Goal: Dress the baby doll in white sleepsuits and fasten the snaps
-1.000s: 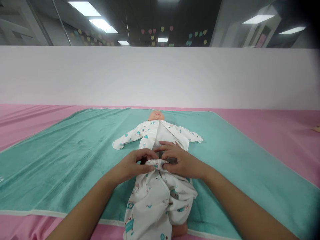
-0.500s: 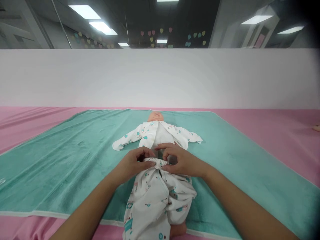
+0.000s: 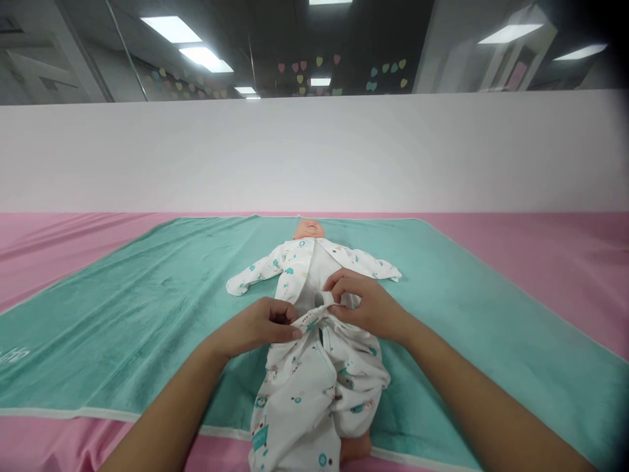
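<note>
A baby doll [image 3: 309,229] lies on its back, head away from me, in a white printed jacket [image 3: 293,272] that hangs open at the front. White printed baby pants [image 3: 295,406] cover its legs and reach up to the waist. My left hand [image 3: 265,324] pinches the waistband on the left side between thumb and fingers. On the right, my right hand [image 3: 361,301] grips the waistband and holds its edge raised, showing the gap inside. One bare foot [image 3: 354,447] of the doll sticks out below the right pant leg.
A green blanket [image 3: 162,314] lies under the doll, over a pink sheet [image 3: 540,275]. Behind them stands a low white wall [image 3: 314,154] with dark glass above, dotted with heart-shaped stickers.
My right hand has moved up and to the right, lifting the waistband edge toward the doll's belly. My left hand has shifted only slightly. The view has tilted a little.
</note>
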Demonstrator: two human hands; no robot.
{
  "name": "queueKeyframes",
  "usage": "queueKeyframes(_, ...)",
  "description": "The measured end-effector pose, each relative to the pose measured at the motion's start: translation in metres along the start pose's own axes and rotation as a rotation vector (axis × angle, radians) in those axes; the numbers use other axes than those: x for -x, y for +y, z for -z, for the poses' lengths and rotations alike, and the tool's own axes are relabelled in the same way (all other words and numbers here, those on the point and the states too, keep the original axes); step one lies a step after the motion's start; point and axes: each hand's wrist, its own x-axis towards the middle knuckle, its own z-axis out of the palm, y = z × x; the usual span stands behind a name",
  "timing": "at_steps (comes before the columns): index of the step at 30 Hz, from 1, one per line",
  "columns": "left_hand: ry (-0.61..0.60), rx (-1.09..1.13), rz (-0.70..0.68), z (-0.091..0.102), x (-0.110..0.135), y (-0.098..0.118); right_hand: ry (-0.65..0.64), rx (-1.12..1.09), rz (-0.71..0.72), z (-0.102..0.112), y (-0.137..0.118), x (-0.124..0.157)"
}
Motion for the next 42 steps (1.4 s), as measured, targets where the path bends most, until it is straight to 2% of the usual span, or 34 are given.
queueKeyframes(4,-0.102,0.064,-0.034,0.006,0.004,-0.003,0.016,-0.11,-0.088,-0.004,-0.002,0.0)
queueKeyframes(7,-0.04,0.138,-0.071,0.007,0.003,-0.007,-0.005,-0.235,-0.19,-0.005,0.003,0.0)
queueKeyframes(10,0.093,0.096,-0.08,0.002,-0.002,-0.011,0.015,-0.334,-0.268,-0.003,0.011,0.0)
queueKeyframes(13,0.361,-0.155,-0.102,-0.009,-0.01,-0.015,0.039,-0.373,-0.311,-0.001,0.015,-0.001)
queueKeyframes(16,0.609,-0.41,-0.138,-0.021,-0.017,-0.018,-0.024,-0.39,-0.346,0.002,0.013,-0.002)
queueKeyframes(19,0.715,-0.516,-0.126,-0.026,-0.021,-0.021,-0.152,-0.356,-0.359,0.009,0.011,-0.003)
queueKeyframes(22,0.774,-0.551,-0.175,-0.026,-0.025,-0.024,-0.28,-0.246,-0.345,0.016,0.013,-0.002)
queueKeyframes(24,0.803,-0.537,-0.239,-0.025,-0.027,-0.026,-0.275,-0.155,-0.309,0.017,0.015,-0.002)
queueKeyframes(27,0.82,-0.491,-0.297,-0.025,-0.03,-0.029,-0.136,-0.016,-0.241,0.011,0.019,-0.002)
queueKeyframes(32,0.729,-0.28,-0.098,-0.025,-0.03,-0.029,0.125,0.218,-0.123,-0.004,0.027,-0.004)
queueKeyframes(34,0.699,-0.211,-0.076,-0.023,-0.03,-0.027,0.195,0.237,-0.109,-0.007,0.033,-0.004)
queueKeyframes(36,0.668,-0.194,-0.092,-0.022,-0.029,-0.025,0.208,0.195,-0.148,-0.009,0.041,-0.005)
queueKeyframes(39,0.627,-0.219,-0.094,-0.02,-0.03,-0.023,0.136,0.118,-0.28,-0.011,0.053,-0.004)
queueKeyframes(42,0.663,-0.247,-0.08,-0.019,-0.033,-0.025,0.07,0.127,-0.343,-0.013,0.058,-0.004)
